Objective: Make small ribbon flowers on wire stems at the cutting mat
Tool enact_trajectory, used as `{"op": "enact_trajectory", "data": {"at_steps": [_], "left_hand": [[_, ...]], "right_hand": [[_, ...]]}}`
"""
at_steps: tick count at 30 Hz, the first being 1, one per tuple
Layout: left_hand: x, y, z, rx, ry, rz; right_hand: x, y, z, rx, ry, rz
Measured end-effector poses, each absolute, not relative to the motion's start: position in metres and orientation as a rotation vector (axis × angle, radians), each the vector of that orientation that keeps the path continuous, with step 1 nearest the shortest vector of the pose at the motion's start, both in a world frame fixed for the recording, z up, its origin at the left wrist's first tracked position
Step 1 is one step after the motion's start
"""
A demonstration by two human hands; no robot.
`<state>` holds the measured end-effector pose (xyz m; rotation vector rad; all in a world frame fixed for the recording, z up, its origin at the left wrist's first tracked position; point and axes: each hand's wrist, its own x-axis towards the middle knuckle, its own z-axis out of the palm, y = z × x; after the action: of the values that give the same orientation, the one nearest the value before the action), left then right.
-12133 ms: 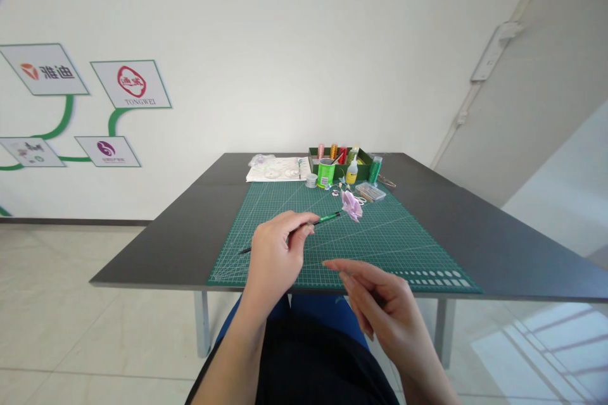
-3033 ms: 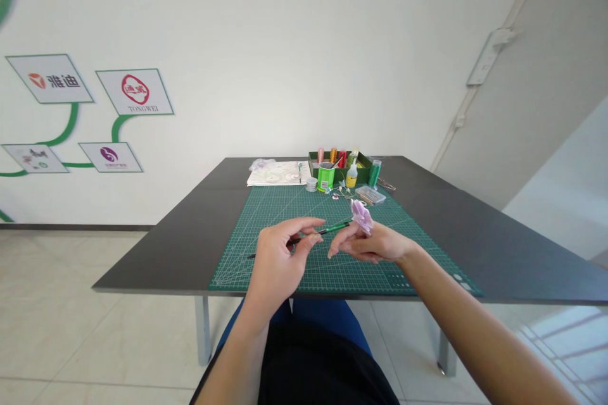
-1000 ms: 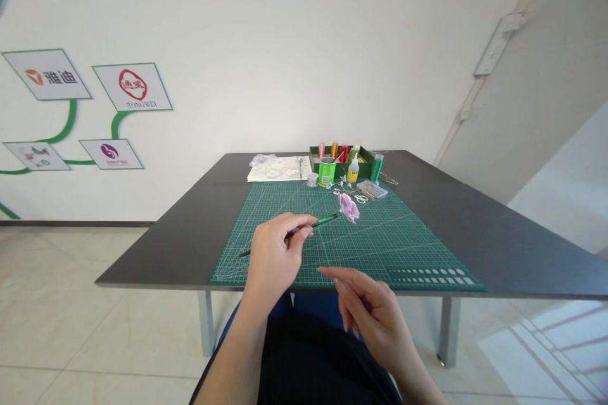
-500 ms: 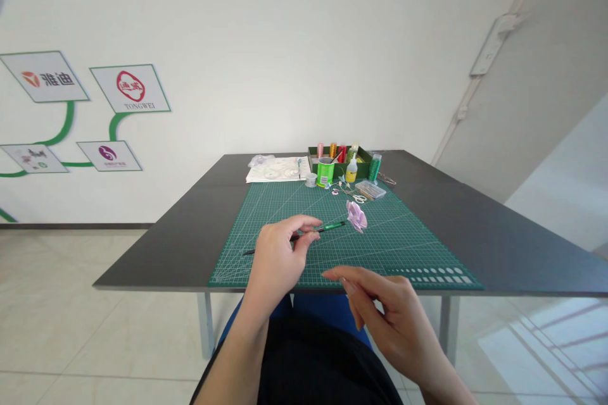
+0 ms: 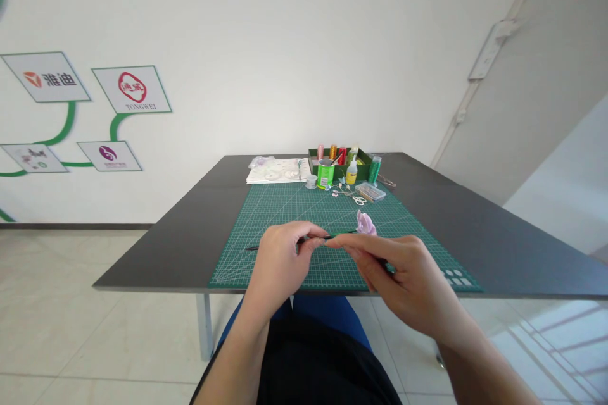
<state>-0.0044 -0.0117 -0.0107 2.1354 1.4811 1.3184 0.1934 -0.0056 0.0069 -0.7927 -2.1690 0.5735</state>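
Observation:
Over the cutting mat [image 5: 280,202] my left hand [image 5: 287,256] pinches the thin dark stem [image 5: 251,248] of an artificial flower. The stem lies almost level, its bare end sticking out to the left. Part of it near the bloom is green. At its right end sits the pale purple flower head [image 5: 365,222], partly covered by my right hand [image 5: 394,269]. That hand is closed, its index fingertip against the stem right beside my left fingertips. Whatever lies between its thumb and fingers is hidden or too fine to see.
At the back stand a bright green can [image 5: 325,173], a glue bottle [image 5: 351,171] and a green box [image 5: 363,157] with thread spools. White-handled scissors [image 5: 359,200], a clear plastic case [image 5: 370,191] and a white spool [image 5: 311,181] lie nearer. White sheets [image 5: 278,171] rest at back left.
My right hand has moved up and forward to meet the stem beside my left fingers. The flower head has shifted slightly right and down, and it is turned differently.

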Motion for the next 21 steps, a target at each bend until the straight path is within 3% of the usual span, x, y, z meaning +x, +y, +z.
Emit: {"op": "enact_trajectory", "data": {"at_steps": [21], "left_hand": [[-0.004,-0.018,-0.006,2.17,1.47,1.321]], "right_hand": [[0.197,0.026,0.059,-0.628,-2.53,-0.008]]}}
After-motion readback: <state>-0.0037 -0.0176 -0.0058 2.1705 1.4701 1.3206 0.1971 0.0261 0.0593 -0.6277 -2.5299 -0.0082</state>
